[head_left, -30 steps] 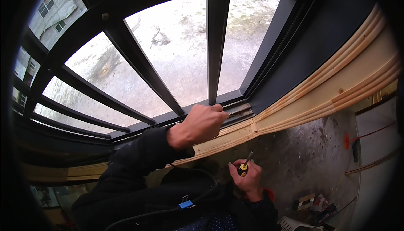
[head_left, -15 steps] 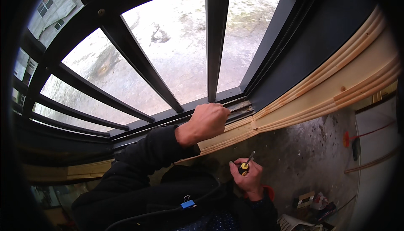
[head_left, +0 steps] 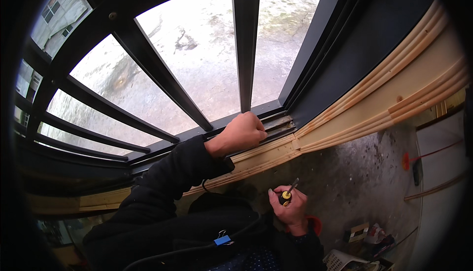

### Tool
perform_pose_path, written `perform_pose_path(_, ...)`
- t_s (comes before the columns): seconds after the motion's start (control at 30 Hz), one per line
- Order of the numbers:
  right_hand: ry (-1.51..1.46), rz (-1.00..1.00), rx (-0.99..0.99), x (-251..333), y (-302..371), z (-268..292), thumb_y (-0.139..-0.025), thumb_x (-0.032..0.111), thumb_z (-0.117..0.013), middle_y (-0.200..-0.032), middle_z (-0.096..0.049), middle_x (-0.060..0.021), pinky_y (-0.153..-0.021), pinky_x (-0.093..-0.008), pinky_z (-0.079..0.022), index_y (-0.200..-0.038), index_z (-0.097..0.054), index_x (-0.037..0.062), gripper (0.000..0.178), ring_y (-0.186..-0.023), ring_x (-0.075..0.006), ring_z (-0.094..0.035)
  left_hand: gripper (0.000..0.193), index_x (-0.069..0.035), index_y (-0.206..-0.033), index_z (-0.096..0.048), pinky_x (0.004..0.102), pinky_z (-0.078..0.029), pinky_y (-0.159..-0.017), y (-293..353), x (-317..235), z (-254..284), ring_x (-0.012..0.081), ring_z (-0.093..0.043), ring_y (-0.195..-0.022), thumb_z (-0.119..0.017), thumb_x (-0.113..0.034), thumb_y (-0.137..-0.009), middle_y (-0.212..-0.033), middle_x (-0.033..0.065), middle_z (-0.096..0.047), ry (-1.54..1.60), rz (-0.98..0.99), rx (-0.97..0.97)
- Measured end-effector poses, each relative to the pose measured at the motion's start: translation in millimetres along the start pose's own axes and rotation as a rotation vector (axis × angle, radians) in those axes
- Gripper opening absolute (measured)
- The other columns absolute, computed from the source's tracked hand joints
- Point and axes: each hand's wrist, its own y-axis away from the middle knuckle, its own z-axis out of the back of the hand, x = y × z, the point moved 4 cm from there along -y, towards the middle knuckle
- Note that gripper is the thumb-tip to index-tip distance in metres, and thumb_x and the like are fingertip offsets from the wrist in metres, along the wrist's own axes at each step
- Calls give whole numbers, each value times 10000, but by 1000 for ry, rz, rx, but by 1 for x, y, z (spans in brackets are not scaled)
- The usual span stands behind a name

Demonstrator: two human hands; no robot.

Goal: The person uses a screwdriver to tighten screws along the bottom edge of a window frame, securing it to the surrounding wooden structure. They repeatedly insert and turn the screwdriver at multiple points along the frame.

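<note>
My left hand (head_left: pixel 242 132) is closed in a fist over the window's bottom track, knuckles up. Its fingertips are turned away, so whatever they may pinch is hidden. To its right the end of the dark metal track (head_left: pixel 279 126) shows, with pale, dirty patches in the groove. Lower down, in front of my body, my right hand (head_left: pixel 291 209) is wrapped round a stubby screwdriver (head_left: pixel 285 198) with a black and yellow handle. The short metal shaft points up and to the right, apart from the window.
Dark bars (head_left: pixel 245 49) cross the window. Pale wooden trim (head_left: pixel 345 129) runs along the sill and up the right side. A red container (head_left: pixel 314 225) is partly behind my right wrist. Boxes (head_left: pixel 356 232) and a white basket (head_left: pixel 339 260) lie on the floor at lower right.
The view has shifted slightly. My left hand has turned a little, its knuckles rolling over, and stays at the track. My right hand keeps the screwdriver in the same place.
</note>
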Motion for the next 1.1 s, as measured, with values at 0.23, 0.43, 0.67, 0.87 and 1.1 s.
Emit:
perform_pose_path(0.23, -1, 15, 2, 1, 0, -2, -827, 169, -863, -713, -691, -68, -546, -357, -524, -819, -673, 73, 213, -601, -274, -676, 264, 56, -849, -765, 303, -465, -574, -4, 13, 0, 125, -577, -580, -691, -187, -922, -656, 57, -671, 203, 99, 13)
perform_pose_path(0.43, 5, 29, 9, 4, -1, -4, -832, 163, -860, -709, -686, -59, -550, -354, -526, -843, -691, 75, 191, -608, -263, -681, 249, 44, -820, -756, 287, -439, -546, -8, 20, -2, 103, -560, -561, -694, -176, -918, -639, 46, -660, 297, 89, 12)
perform_pose_path(0.67, 1, 22, 12, 3, 1, -7, -827, 162, -864, -709, -682, -56, -552, -355, -523, -857, -696, 76, 191, -608, -261, -678, 244, 34, -818, -756, 271, -406, -488, -8, 21, -2, 86, -528, -517, -696, -178, -922, -630, 35, -651, 337, 81, 18)
perform_pose_path(0.87, 3, 26, 16, 4, 1, -9, -827, 161, -864, -730, -680, -57, -554, -361, -519, -866, -691, 72, 198, -617, -266, -676, 238, 28, -833, -762, 267, -408, -492, -7, 20, -1, 82, -525, -518, -702, -182, -928, -635, 31, -656, 339, 76, 29)
perform_pose_path(1.1, 9, 31, 23, 6, 1, -10, -831, 164, -862, -731, -678, -55, -553, -362, -517, -872, -689, 75, 199, -614, -267, -674, 231, 39, -859, -772, 272, -429, -532, -7, 23, -1, 96, -549, -553, -702, -169, -930, -640, 36, -664, 360, 80, 12)
